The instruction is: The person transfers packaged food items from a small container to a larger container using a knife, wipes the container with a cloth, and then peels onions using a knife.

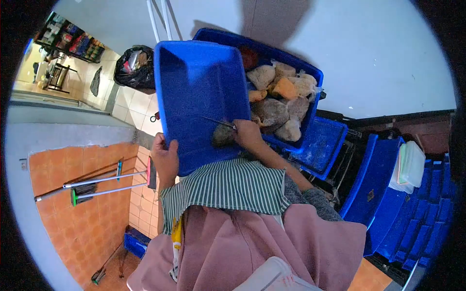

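Note:
A blue plastic tub is tilted in front of me, with its inside towards me. My left hand grips its near left rim, thumb over the edge. My right hand is closed over the tub's right side, holding what looks like a thin knife that points left across the inside. Below the blade, a dark greyish bag or lump lies in the tub, close to my right fingers; its kind is unclear. Behind the tub, a second blue tub holds several filled plastic bags and an orange one.
A black rubbish bag stands on the floor at left. Brooms lean by the orange tiled wall. Blue crates and a pale lidded container are at right. A white wall rises behind the tubs.

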`<state>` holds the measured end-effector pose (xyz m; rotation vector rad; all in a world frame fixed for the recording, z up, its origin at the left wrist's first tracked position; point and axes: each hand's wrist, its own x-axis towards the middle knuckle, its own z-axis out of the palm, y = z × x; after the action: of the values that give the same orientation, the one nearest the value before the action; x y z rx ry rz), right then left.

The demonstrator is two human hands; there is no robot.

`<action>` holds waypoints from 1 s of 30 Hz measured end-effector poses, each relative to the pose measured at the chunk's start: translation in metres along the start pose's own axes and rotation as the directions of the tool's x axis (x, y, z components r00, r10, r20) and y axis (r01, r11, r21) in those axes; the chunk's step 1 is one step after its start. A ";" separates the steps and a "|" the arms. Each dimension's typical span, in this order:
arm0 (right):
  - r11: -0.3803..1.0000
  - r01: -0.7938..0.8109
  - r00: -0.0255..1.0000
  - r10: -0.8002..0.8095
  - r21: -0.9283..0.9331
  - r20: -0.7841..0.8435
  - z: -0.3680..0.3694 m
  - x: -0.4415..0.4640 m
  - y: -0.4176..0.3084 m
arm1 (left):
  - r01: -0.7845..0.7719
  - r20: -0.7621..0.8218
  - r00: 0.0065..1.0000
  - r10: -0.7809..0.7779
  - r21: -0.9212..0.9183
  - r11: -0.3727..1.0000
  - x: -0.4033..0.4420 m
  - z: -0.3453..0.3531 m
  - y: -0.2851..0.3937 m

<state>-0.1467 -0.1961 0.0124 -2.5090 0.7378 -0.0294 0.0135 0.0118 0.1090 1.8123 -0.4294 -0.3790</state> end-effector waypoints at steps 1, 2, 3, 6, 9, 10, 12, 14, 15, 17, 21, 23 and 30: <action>1.000 -0.007 1.000 0.007 -0.006 0.014 -0.006 0.000 -0.003 | -0.035 0.019 0.999 0.036 -0.071 0.997 0.003 -0.004 0.003; 1.000 -0.013 1.000 0.014 -0.013 0.028 -0.013 0.001 -0.009 | -0.044 0.011 0.999 0.046 -0.103 0.994 0.005 -0.008 0.003; 1.000 -0.018 0.999 0.019 -0.018 0.041 -0.019 0.003 -0.016 | -0.055 0.003 0.998 0.056 -0.135 0.989 0.007 -0.011 0.004; 1.000 -0.010 0.998 0.010 -0.002 0.065 -0.005 0.013 -0.021 | -0.083 -0.033 0.996 0.078 -0.178 0.981 0.009 -0.016 0.010; 0.987 0.032 0.998 -0.023 0.155 -0.060 0.010 0.028 -0.027 | -0.117 -0.061 0.992 0.110 -0.126 0.985 0.010 -0.028 0.015; 0.980 0.028 0.996 -0.011 0.198 -0.086 0.009 0.033 -0.031 | -0.144 -0.072 0.988 0.136 -0.131 0.981 0.011 -0.031 0.016; 0.960 0.027 0.991 0.011 0.280 -0.136 -0.003 0.041 -0.038 | -0.200 -0.099 0.977 0.187 -0.144 0.969 0.013 -0.035 0.019; 0.908 -0.004 0.979 0.090 0.419 -0.185 -0.032 0.041 -0.044 | -0.214 -0.129 0.972 0.196 -0.147 0.966 0.016 -0.037 0.022; 0.874 -0.015 0.971 0.129 0.486 -0.202 -0.046 0.039 -0.043 | -0.223 -0.138 0.969 0.206 -0.122 0.967 0.018 -0.039 0.021; 0.864 -0.012 0.937 0.185 0.504 -0.295 -0.070 0.032 -0.030 | -0.227 -0.167 0.963 0.212 -0.078 0.971 0.022 -0.042 0.022; 0.871 -0.150 0.915 0.302 0.468 -0.267 -0.072 0.032 0.030 | -0.278 -0.222 0.938 0.268 -0.015 0.961 0.045 -0.046 0.028; 0.859 -0.254 0.929 0.344 0.444 -0.134 -0.078 0.025 0.042 | -0.329 -0.222 0.920 0.322 0.009 0.944 0.063 -0.051 0.027; 0.861 -0.476 0.865 0.495 0.179 -0.080 0.055 0.018 0.133 | -0.425 -0.260 0.864 0.431 0.082 0.902 0.128 -0.040 0.033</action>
<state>-0.1891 -0.2743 -0.1024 -2.1220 1.3510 -0.0607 0.1417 -0.0235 0.1462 1.6981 -0.6254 0.1860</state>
